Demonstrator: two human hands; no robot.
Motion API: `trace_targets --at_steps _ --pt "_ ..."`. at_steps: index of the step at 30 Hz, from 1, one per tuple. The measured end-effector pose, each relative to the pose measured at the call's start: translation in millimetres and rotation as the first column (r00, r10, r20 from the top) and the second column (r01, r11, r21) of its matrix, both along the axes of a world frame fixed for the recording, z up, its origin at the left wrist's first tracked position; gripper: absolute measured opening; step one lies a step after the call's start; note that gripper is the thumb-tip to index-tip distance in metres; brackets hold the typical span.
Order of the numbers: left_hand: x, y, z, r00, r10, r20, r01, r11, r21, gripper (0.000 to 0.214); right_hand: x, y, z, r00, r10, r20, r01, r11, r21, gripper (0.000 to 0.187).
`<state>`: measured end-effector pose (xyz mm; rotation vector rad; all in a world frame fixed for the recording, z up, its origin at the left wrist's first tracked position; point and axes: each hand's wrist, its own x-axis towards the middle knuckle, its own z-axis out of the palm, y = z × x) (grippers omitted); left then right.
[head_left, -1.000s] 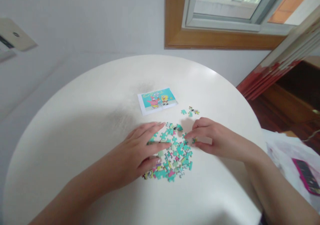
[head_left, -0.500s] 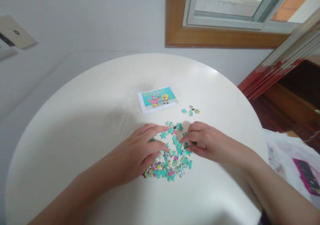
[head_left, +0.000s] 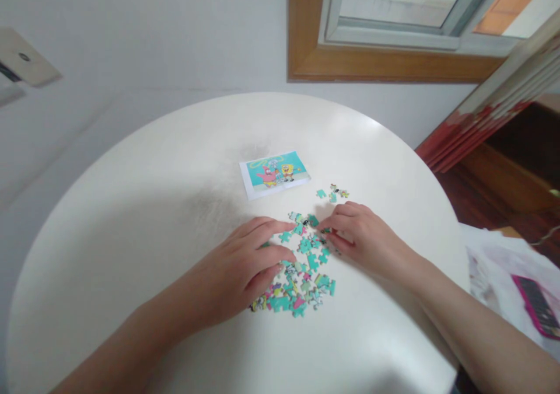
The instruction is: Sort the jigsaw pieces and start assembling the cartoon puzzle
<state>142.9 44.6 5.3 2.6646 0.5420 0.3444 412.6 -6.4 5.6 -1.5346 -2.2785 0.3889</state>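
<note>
Loose jigsaw puzzle pieces (head_left: 298, 303), mostly teal with some pink, yellow and white, lie in a heap in front of me. My left hand (head_left: 258, 257) rests over the heap's left side, fingers apart and touching some pieces. At the upper right of the heap, my right hand (head_left: 361, 233) has its thumb and index finger pinched around a small puzzle piece (head_left: 325, 230), mostly hidden by the fingertips. Beyond the heap lies a picture card (head_left: 276, 173) with cartoon figures on teal. A few separate pieces (head_left: 333, 193) lie right of the card.
Everything lies on a round white table (head_left: 131, 207) against a wall. A wood-framed window (head_left: 394, 64) is behind it, with a red and white curtain (head_left: 476, 117) at right. Beyond the table's right edge are white plastic (head_left: 490, 265) and a pink-edged phone-like object (head_left: 536, 306).
My right hand has moved up and slightly away from me along the heap's right side, and its fingers have drawn together. Some pieces there have shifted. My left hand stays in place.
</note>
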Motion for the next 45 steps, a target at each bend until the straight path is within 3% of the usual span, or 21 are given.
trace_targets --at_steps 7,11,14,23,27,35,45 --pt "3.2 -3.4 -1.7 0.999 -0.034 -0.009 0.034 0.998 0.045 0.039 0.8 -1.0 2.3 0.992 0.124 -0.014 -0.123 0.992 0.017 0.021" --pt "7.6 -3.7 -10.6 0.999 -0.041 -0.036 0.046 0.989 0.142 0.045 -4.5 1.6 -3.3 0.999 0.051 -0.008 -0.051 0.998 0.036 0.020" --pt "6.5 -1.7 -13.3 0.999 -0.035 -0.027 0.038 0.989 0.140 0.042 -5.9 5.2 -5.3 0.999 -0.008 -0.039 0.009 0.999 0.044 0.019" --pt "-2.5 4.4 1.7 1.000 0.013 -0.023 -0.011 0.997 0.075 0.025 8.0 8.4 0.1 0.992 -0.014 -0.129 0.031 0.991 0.127 0.025" --pt "-0.8 4.0 5.0 0.999 0.036 -0.025 -0.034 0.997 0.065 0.024 14.7 6.6 6.6 0.995 0.001 -0.097 0.009 0.996 0.093 0.021" --pt "-1.4 3.8 2.0 0.999 0.044 0.010 -0.044 0.998 0.039 0.023 18.2 2.5 14.7 0.976 0.193 -0.097 -0.193 0.981 0.009 0.027" --pt "5.5 -0.9 -0.3 0.999 -0.026 0.029 0.026 1.000 0.011 0.024 25.0 1.9 18.3 0.975 0.171 -0.139 -0.177 0.984 -0.032 0.024"
